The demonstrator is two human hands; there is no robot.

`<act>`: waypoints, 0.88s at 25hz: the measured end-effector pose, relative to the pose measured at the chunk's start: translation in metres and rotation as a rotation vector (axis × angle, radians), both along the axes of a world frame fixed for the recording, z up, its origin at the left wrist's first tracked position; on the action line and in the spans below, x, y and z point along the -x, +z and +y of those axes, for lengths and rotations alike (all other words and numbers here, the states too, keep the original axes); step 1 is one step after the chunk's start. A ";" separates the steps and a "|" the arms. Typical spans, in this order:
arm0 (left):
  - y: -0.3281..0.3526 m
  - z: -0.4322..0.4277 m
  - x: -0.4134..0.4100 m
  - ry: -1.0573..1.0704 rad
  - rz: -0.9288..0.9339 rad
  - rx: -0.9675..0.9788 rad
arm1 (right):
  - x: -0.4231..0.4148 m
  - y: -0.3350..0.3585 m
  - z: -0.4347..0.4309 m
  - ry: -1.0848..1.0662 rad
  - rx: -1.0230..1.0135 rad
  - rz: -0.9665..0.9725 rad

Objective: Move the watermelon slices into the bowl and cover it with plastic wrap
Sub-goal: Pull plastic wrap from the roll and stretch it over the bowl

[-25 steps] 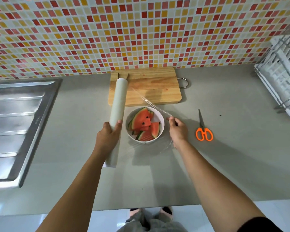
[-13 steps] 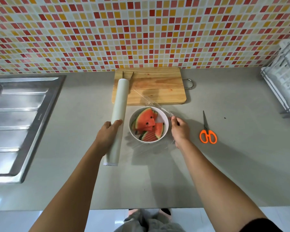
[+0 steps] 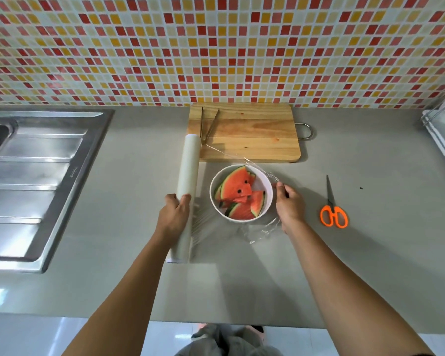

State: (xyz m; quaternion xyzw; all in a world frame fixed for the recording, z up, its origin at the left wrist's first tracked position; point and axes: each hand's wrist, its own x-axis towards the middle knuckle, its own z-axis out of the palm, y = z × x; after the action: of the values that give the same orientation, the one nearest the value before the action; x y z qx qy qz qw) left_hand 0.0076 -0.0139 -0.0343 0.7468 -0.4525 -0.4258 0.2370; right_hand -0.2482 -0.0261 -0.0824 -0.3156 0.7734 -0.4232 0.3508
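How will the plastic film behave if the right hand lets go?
Probably floppy: the plastic film lies crumpled on the counter by the right hand. Likely light and clingy, since its stretched far edge wrinkles into a strand from the roll.

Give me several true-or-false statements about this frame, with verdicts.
1. The watermelon slices lie in the white bowl. True.
2. The left hand holds the scissors. False: the left hand grips the plastic wrap roll; the scissors lie on the counter.
3. The right hand pinches the plastic film. True.
4. The tongs lie in the bowl. False: they lie on the cutting board.
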 end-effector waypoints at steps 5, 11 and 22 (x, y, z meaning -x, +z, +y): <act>-0.003 0.002 -0.002 0.005 0.009 -0.024 | 0.000 -0.003 0.000 -0.008 -0.006 -0.064; -0.010 0.007 -0.012 -0.067 -0.092 -0.056 | -0.001 -0.006 -0.003 -0.014 -0.027 -0.142; -0.009 0.021 -0.018 0.043 0.292 -0.202 | -0.002 0.007 0.001 -0.087 -0.085 -0.408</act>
State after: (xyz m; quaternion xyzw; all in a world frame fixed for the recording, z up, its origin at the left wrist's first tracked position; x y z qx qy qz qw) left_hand 0.0258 0.0067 -0.0431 0.7068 -0.3520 -0.5677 0.2329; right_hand -0.2461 -0.0249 -0.0756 -0.1744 0.7165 -0.4599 0.4946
